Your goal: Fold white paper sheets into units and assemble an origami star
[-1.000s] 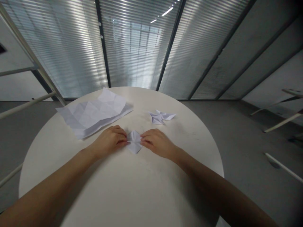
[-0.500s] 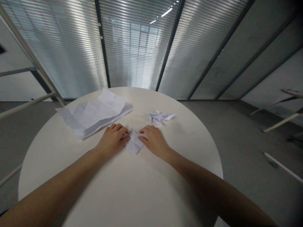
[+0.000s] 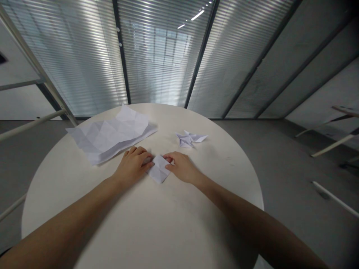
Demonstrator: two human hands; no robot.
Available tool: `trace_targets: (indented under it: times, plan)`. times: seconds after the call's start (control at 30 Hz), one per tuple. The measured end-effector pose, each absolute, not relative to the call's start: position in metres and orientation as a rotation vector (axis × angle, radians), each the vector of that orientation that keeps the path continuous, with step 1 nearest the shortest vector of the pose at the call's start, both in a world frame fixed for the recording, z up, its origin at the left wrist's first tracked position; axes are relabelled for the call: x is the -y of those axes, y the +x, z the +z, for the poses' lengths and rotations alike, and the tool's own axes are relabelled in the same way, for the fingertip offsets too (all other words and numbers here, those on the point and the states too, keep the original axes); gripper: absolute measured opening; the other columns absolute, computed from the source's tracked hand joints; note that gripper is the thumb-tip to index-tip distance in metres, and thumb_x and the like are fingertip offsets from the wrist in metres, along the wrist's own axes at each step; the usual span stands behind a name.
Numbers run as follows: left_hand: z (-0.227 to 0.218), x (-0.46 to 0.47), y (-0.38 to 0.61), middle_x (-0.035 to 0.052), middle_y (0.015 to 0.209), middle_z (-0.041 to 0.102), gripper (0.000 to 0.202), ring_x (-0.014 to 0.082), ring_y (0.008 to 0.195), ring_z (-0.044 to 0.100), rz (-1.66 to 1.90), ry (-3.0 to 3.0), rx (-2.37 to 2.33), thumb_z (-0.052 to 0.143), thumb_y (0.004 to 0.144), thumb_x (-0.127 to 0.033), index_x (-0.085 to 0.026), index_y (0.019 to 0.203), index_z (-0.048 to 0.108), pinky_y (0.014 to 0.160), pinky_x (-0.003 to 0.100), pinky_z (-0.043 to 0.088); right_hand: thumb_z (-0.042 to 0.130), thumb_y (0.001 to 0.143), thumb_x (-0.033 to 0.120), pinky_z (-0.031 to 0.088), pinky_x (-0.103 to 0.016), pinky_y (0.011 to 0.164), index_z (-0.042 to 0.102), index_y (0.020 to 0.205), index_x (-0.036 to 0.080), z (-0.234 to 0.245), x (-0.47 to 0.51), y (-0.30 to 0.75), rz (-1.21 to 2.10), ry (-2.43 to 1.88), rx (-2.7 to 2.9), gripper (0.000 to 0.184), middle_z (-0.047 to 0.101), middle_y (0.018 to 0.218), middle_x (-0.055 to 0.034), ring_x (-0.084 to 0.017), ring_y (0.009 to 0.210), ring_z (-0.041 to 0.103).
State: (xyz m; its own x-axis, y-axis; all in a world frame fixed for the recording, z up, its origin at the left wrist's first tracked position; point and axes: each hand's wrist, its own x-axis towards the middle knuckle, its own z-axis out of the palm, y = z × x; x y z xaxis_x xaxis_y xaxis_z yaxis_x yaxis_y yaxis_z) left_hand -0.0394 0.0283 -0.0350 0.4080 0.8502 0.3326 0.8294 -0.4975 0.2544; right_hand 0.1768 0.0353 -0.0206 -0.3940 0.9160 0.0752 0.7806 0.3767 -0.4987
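A small folded white paper piece [image 3: 158,169] lies flat on the round white table [image 3: 157,224]. My left hand [image 3: 134,165] rests on its left edge with fingers stretched flat, pressing it down. My right hand [image 3: 180,166] touches its upper right edge; the fingers are curled and pressed together on the paper.
A stack of creased white paper sheets [image 3: 110,133] lies at the back left of the table. A finished folded paper figure [image 3: 190,138] sits at the back right. Slatted glass walls stand behind the table; grey floor lies around it.
The paper piece went from raised and held between both hands to lying flat. My left hand spread onto it. My right fingers then curled in onto its upper right edge.
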Motion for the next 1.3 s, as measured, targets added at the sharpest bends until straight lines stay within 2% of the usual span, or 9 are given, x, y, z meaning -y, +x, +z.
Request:
trace_targets:
  times: [0.17, 0.33, 0.5, 0.7, 0.8, 0.97, 1.13, 1.3]
  plan:
    - [-0.031, -0.028, -0.038, 0.0059, 0.094, 0.064, 0.021, 0.0226, 0.090, 0.054, 0.688, 2.528, -1.478, 0.057, 0.084, -0.037, -0.023, 0.096, 0.068, 0.081, 0.037, 0.042, 0.069, 0.068, 0.012, 0.042, -0.024, 0.063, 0.067, 0.093, 0.020, -0.027, -0.041, 0.179, 0.755, -1.437, 2.119, 0.026, 0.066, 0.077, 0.0014, -0.011, 0.066, 0.056]
    - [-0.026, -0.028, -0.037, 0.0032, 0.084, 0.066, 0.017, 0.0200, 0.083, 0.057, 0.769, 2.447, -1.417, 0.058, 0.084, -0.035, -0.022, 0.082, 0.069, 0.078, 0.034, 0.042, 0.068, 0.067, 0.013, 0.040, -0.021, 0.055, 0.064, 0.079, 0.016, -0.026, -0.041, 0.180, 0.857, -1.408, 1.998, 0.013, 0.062, 0.068, 0.0025, -0.010, 0.060, 0.053]
    - [-0.022, -0.025, -0.037, 0.0040, 0.079, 0.065, 0.022, 0.0169, 0.077, 0.058, 1.028, 2.373, -1.344, 0.057, 0.086, -0.036, -0.018, 0.079, 0.068, 0.072, 0.030, 0.044, 0.066, 0.072, 0.017, 0.043, -0.024, 0.066, 0.061, 0.072, 0.018, -0.013, -0.037, 0.181, 0.655, -1.255, 1.972, 0.005, 0.062, 0.073, 0.0009, -0.012, 0.069, 0.055]
    - [-0.018, -0.018, -0.037, 0.0044, 0.083, 0.067, 0.017, 0.0175, 0.080, 0.057, 1.279, 2.540, -1.318, 0.056, 0.087, -0.031, -0.021, 0.084, 0.068, 0.077, 0.034, 0.043, 0.061, 0.080, 0.021, 0.044, -0.028, 0.074, 0.061, 0.076, 0.020, -0.006, -0.030, 0.187, 0.518, -1.075, 1.952, 0.004, 0.065, 0.077, -0.0001, -0.015, 0.076, 0.059]
    - [-0.020, -0.019, -0.040, 0.0041, 0.084, 0.068, 0.015, 0.0183, 0.082, 0.056, 1.161, 2.715, -1.294, 0.056, 0.087, -0.028, -0.022, 0.085, 0.069, 0.078, 0.036, 0.040, 0.061, 0.080, 0.017, 0.044, -0.029, 0.076, 0.062, 0.076, 0.020, -0.008, -0.031, 0.191, 0.486, -1.014, 2.047, 0.005, 0.066, 0.080, -0.0010, -0.016, 0.079, 0.059]
    - [-0.021, -0.023, -0.040, 0.0049, 0.087, 0.067, 0.015, 0.0191, 0.084, 0.056, 0.766, 2.847, -1.113, 0.052, 0.085, -0.020, -0.020, 0.085, 0.067, 0.076, 0.034, 0.041, 0.059, 0.072, 0.004, 0.043, -0.030, 0.077, 0.063, 0.075, 0.019, -0.014, -0.035, 0.194, 0.380, -0.996, 2.364, 0.017, 0.067, 0.080, -0.0018, -0.017, 0.079, 0.058]
    - [-0.014, -0.017, -0.038, 0.0053, 0.090, 0.067, 0.018, 0.0194, 0.086, 0.058, 0.573, 2.791, -1.028, 0.052, 0.079, -0.016, -0.019, 0.087, 0.068, 0.079, 0.033, 0.043, 0.051, 0.066, -0.003, 0.043, -0.030, 0.083, 0.066, 0.083, 0.019, -0.017, -0.035, 0.194, 0.470, -0.980, 2.484, 0.032, 0.069, 0.087, -0.0023, -0.017, 0.086, 0.059]
    - [-0.019, -0.019, -0.037, 0.0055, 0.087, 0.066, 0.018, 0.0182, 0.084, 0.057, 0.668, 2.722, -1.069, 0.053, 0.086, -0.025, -0.020, 0.081, 0.069, 0.079, 0.032, 0.044, 0.058, 0.075, 0.007, 0.044, -0.030, 0.082, 0.066, 0.077, 0.019, -0.015, -0.031, 0.189, 0.440, -1.110, 2.383, 0.015, 0.068, 0.087, -0.0042, -0.017, 0.087, 0.060]
